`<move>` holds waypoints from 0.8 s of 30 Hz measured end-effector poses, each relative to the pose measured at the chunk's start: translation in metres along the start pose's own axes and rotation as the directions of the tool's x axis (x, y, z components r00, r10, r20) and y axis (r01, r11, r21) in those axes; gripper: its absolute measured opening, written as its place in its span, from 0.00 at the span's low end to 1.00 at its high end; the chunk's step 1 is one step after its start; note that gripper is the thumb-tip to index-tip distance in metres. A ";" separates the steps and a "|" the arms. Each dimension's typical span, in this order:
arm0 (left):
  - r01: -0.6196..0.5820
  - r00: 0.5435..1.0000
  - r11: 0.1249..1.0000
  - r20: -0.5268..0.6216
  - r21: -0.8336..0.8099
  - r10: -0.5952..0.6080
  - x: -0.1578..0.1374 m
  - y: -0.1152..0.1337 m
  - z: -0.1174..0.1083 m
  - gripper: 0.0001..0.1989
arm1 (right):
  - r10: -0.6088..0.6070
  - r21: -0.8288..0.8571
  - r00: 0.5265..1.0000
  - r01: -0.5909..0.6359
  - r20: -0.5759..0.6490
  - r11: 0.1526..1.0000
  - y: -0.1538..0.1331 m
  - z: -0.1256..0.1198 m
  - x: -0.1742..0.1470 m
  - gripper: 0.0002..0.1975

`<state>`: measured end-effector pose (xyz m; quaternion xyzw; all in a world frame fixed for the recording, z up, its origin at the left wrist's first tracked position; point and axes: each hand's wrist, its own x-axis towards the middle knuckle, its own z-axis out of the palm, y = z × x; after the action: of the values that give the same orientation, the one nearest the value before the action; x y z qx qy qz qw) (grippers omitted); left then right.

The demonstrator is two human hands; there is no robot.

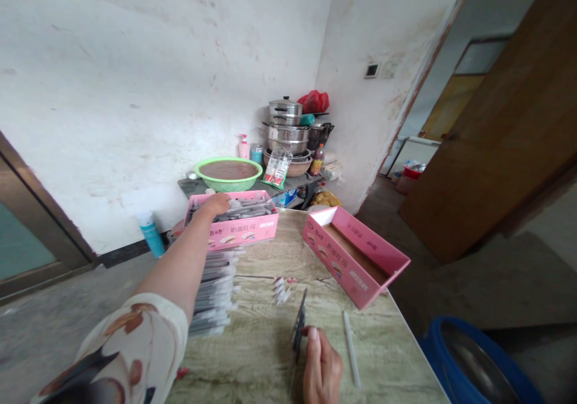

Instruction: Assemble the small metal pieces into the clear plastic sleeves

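My left hand (218, 204) reaches into a pink cardboard box (252, 229) full of thin grey sticks in clear wrapping (247, 208); its fingertips are hidden, so their grip is unclear. Below that box, a row of similar wrapped sticks (216, 296) lies on the table, partly behind my forearm. My right hand (321, 365) is closed near the front, with thin dark stick-like pieces (298, 326) standing up at its fingers, slightly blurred. Just right of it lies a single pale stick (351, 348). Several small white pieces (281, 291) sit mid-table.
A second pink box (342, 260), its cardboard bottom showing, stands at the table's right edge. Behind are a green basin (229, 181) of brownish liquid, stacked steel pots (287, 133) and a bottle (317, 160). A blue tub (437, 344) stands on the floor at right.
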<state>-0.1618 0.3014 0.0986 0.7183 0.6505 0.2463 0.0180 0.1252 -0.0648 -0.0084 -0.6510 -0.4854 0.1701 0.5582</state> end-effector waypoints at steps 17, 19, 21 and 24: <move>-0.075 0.995 0.997 0.062 0.008 0.074 -0.017 -0.004 -0.002 0.12 | -0.063 -0.036 0.992 0.068 0.111 0.997 0.012 -0.004 0.002 0.26; -0.082 0.994 0.997 0.074 -0.011 0.082 -0.015 -0.005 -0.003 0.11 | -0.061 -0.040 0.991 0.066 0.117 0.997 0.013 -0.003 0.002 0.26; -0.083 0.994 0.996 0.067 -0.018 0.084 -0.013 -0.005 -0.003 0.10 | -0.062 -0.042 0.991 0.068 0.117 0.997 0.013 -0.003 0.002 0.25; -0.093 0.996 0.995 0.003 -0.036 0.093 -0.014 -0.004 -0.002 0.10 | -0.072 -0.035 0.991 0.076 0.117 0.996 0.013 -0.002 0.001 0.25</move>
<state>-0.1670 0.2882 0.0943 0.7480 0.6116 0.2570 0.0209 0.1331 -0.0637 -0.0190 -0.6325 -0.5438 0.1772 0.5223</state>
